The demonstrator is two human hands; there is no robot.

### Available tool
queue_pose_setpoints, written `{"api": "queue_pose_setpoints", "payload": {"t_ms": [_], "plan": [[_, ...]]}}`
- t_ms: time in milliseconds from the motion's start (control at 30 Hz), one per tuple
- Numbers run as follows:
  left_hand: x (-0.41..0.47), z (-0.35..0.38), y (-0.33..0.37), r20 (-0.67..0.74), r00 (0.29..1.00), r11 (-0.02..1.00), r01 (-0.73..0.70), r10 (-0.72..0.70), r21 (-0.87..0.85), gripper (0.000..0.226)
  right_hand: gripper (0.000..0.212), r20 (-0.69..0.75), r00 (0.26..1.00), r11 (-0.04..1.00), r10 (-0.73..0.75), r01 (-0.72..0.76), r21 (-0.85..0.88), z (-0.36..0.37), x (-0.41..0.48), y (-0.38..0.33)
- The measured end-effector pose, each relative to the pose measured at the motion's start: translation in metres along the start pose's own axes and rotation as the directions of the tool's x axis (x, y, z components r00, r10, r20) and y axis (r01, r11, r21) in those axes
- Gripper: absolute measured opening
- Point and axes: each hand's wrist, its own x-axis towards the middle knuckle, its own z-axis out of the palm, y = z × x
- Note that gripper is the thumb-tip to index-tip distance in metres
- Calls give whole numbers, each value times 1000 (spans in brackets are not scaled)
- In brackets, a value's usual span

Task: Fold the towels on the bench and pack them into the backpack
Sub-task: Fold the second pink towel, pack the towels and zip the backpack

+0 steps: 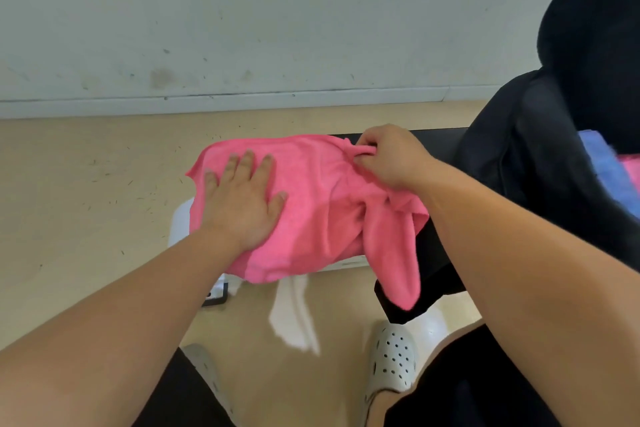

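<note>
A pink towel lies spread over the end of a bench, with one corner hanging off the near edge. My left hand presses flat on the towel's left half, fingers straight. My right hand pinches a bunched fold at the towel's far right edge. A black backpack stands at the right on the bench, open at the top. Inside it show a blue towel and a strip of another pink towel.
A pale wall with a skirting board runs behind the bench. Beige floor lies to the left and below. My feet in white perforated clogs stand close to the bench. A small dark object lies on the floor under the towel's left edge.
</note>
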Motion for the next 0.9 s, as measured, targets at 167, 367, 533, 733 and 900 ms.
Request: {"api": "queue_pose_setpoints", "payload": {"t_ms": [167,367,533,733,900], "plan": [[11,-4,50,-2,996,989,-87,88,-117,78,18,-56,998,983,15,-25,-183,-11,30,19],[25,22,61,105,991,996,-75,79,-42,94,14,-138,989,908,49,-102,-405,-13,51,37],[35,24,47,103,995,1000,18,-17,-8,95,23,91,993,865,77,-21,-501,-28,67,17],[37,15,32,70,997,998,31,-27,-54,80,10,287,950,894,126,17,-448,-25,69,9],[56,7,57,-102,994,999,-43,45,16,55,19,-2,995,956,102,-98,-278,23,64,22]]}}
